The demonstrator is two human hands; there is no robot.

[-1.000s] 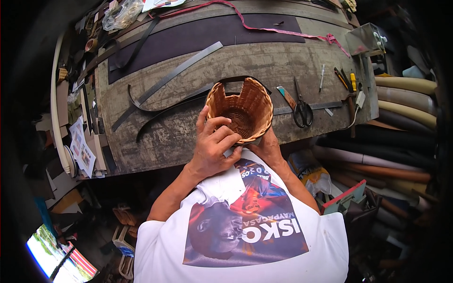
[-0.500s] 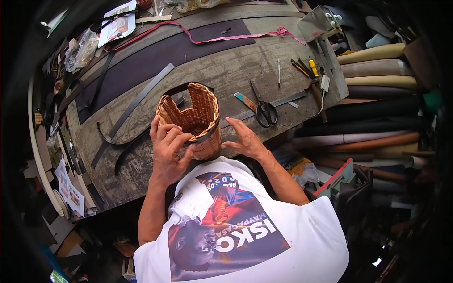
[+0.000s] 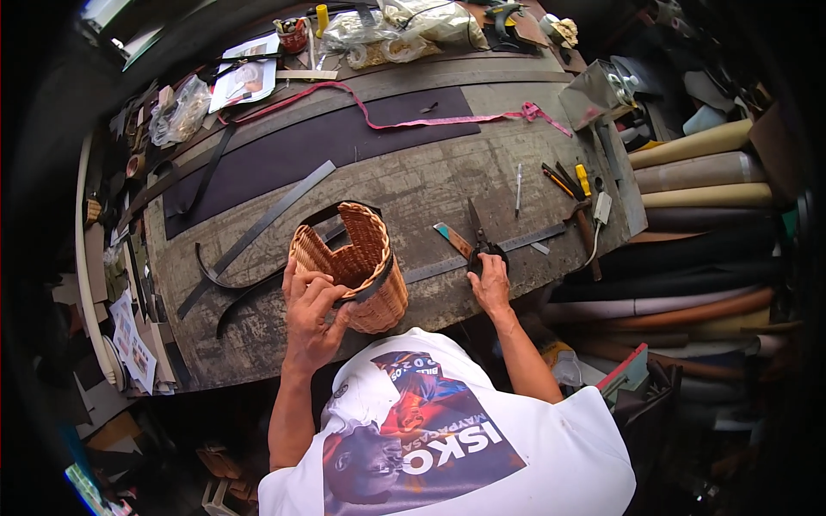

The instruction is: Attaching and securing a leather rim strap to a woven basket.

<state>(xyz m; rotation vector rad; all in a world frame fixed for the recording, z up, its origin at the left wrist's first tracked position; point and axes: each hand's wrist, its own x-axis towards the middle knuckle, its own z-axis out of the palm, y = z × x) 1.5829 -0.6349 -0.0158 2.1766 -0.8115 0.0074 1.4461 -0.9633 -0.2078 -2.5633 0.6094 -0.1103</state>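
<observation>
A woven wicker basket (image 3: 379, 297) with a braided rim and a notch cut into its wall stands tilted at the table's near edge. Round its rim runs a dark strap (image 3: 365, 294). My left hand (image 3: 311, 314) grips the near left side of the rim, pinching strap and wicker together. To the right, my right hand (image 3: 492, 288) has its fingers closed over the handles of black scissors (image 3: 477, 230), whose blades lie pointing away from me. Beside them are a cutter with a teal and brown handle (image 3: 453, 240) and a metal ruler (image 3: 529, 240), partly under the scissors.
Dark straps (image 3: 258, 225) lie left of the basket. Farther back are a dark leather sheet (image 3: 301, 159) and a pink tape measure (image 3: 413, 123). A pen (image 3: 518, 189), a yellow screwdriver (image 3: 583, 179) and a hammer (image 3: 588, 245) lie right. Material rolls (image 3: 697, 181) are stacked beyond the table.
My right hand has moved from beside the basket rightward onto the scissors' handles and closed on them. My left hand keeps its hold on the basket. The view has shifted slightly.
</observation>
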